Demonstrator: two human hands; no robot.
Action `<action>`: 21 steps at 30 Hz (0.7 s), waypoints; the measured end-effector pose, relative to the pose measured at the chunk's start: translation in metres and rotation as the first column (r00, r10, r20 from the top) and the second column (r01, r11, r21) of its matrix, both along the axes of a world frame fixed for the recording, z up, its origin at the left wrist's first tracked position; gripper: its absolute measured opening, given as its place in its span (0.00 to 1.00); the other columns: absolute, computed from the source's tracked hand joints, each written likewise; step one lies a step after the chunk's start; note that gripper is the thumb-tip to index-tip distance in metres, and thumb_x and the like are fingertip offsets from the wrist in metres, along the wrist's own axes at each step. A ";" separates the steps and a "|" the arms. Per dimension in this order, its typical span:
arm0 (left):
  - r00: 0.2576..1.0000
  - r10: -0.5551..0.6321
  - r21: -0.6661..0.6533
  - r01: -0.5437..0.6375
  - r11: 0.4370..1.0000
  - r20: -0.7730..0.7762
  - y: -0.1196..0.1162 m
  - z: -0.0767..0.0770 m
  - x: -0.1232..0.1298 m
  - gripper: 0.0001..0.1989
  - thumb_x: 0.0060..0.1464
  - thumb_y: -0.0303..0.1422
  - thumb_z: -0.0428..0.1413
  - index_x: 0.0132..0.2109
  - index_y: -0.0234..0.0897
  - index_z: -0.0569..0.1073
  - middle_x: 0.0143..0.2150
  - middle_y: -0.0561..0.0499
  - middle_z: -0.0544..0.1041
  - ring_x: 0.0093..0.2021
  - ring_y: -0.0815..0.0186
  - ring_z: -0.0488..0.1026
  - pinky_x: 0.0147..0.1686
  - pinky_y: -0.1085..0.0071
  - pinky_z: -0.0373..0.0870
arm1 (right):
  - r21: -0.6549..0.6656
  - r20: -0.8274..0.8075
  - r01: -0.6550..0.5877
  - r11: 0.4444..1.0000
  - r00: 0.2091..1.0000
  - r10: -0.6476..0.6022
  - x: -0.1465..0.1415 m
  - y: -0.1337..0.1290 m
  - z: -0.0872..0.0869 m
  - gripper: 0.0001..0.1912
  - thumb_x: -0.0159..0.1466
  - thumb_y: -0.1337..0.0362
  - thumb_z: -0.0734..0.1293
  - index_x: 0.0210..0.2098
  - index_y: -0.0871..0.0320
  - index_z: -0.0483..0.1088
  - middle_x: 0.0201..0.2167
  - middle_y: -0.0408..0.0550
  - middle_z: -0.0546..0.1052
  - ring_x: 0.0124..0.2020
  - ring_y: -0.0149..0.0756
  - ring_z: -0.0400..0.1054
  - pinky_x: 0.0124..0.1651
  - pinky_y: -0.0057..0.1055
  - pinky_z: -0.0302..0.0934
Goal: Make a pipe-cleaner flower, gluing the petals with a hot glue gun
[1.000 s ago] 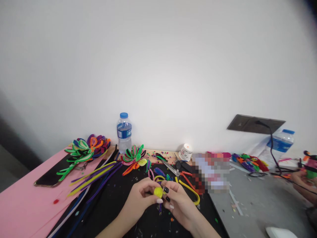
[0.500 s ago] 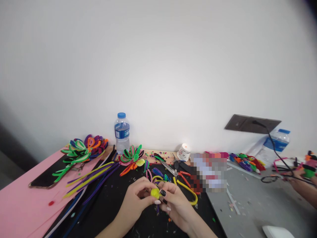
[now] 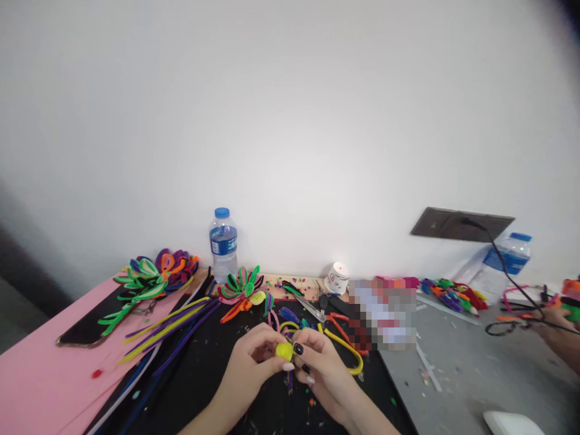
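My left hand (image 3: 247,359) is closed, pinching a small round yellow coil (image 3: 283,351), seemingly of pipe cleaner, between thumb and forefinger. On its right side, my right hand (image 3: 319,365) has thumb and fingers drawn together at the coil's edge; what exactly its fingertips grip is partly hidden. A purple pipe cleaner end (image 3: 290,382) shows below the fingers. Just beyond the hands lie purple loops (image 3: 289,314) and a bent yellow pipe cleaner (image 3: 351,353). All this is over a black mat (image 3: 199,386).
Scissors (image 3: 310,307) and red-handled pliers (image 3: 339,320) lie past my right hand. A water bottle (image 3: 223,244), a paper cup (image 3: 337,278) and pipe cleaner flowers (image 3: 242,290) stand along the wall. Loose pipe cleaners (image 3: 170,326) and a phone (image 3: 86,323) are left. Another person's hand (image 3: 550,323) works far right.
The yellow coil has turned slightly, showing a rounder face. My hands stay in nearly the same place. At far right, the other person's hand has shifted a little.
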State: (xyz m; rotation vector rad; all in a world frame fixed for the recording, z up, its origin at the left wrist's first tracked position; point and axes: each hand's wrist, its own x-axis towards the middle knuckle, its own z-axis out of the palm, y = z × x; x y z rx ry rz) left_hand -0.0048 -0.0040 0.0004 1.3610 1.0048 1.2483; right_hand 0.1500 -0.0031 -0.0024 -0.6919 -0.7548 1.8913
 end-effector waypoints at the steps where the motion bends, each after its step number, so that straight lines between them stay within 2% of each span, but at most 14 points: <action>1: 1.000 -0.005 -0.010 0.005 1.000 0.016 0.000 -0.001 0.000 0.07 0.34 0.24 0.63 0.27 0.36 0.75 0.26 0.55 0.68 0.26 0.70 0.65 0.26 0.77 0.61 | 0.002 0.001 0.003 1.000 1.000 -0.003 0.000 0.000 0.000 0.08 0.50 0.68 0.72 0.24 0.61 0.68 0.20 0.39 0.63 0.17 0.19 0.48 0.18 0.21 0.35; 5: 0.997 -0.027 -0.083 0.032 0.996 0.069 0.000 -0.004 0.001 0.09 0.36 0.26 0.62 0.31 0.36 0.74 0.28 0.53 0.72 0.29 0.68 0.68 0.30 0.74 0.64 | 0.018 0.000 0.005 1.000 1.000 -0.005 -0.001 0.001 0.000 0.09 0.50 0.68 0.72 0.23 0.62 0.67 0.19 0.39 0.62 0.17 0.19 0.48 0.18 0.21 0.35; 10: 0.992 -0.021 -0.161 0.041 0.986 0.126 0.002 -0.008 0.001 0.16 0.36 0.27 0.63 0.38 0.36 0.73 0.29 0.52 0.75 0.31 0.66 0.70 0.32 0.72 0.66 | 0.029 -0.005 0.004 1.000 1.000 -0.003 0.000 0.001 0.000 0.09 0.50 0.68 0.72 0.22 0.62 0.67 0.19 0.39 0.63 0.16 0.19 0.49 0.17 0.21 0.36; 16: 0.990 -0.070 -0.137 0.087 0.987 0.125 0.004 -0.014 0.000 0.13 0.38 0.28 0.62 0.35 0.35 0.72 0.27 0.53 0.74 0.27 0.69 0.68 0.25 0.75 0.64 | 0.004 0.006 0.016 1.000 1.000 -0.016 0.000 0.001 -0.002 0.09 0.49 0.68 0.72 0.22 0.62 0.67 0.18 0.38 0.62 0.17 0.19 0.49 0.18 0.21 0.36; 21: 0.993 -0.073 -0.131 0.085 0.988 0.092 0.003 -0.013 0.000 0.10 0.39 0.27 0.61 0.33 0.34 0.71 0.23 0.55 0.72 0.24 0.71 0.66 0.24 0.76 0.63 | 0.011 0.006 0.010 1.000 1.000 -0.011 -0.001 0.002 -0.005 0.09 0.49 0.69 0.72 0.22 0.62 0.66 0.20 0.39 0.63 0.16 0.18 0.49 0.17 0.21 0.36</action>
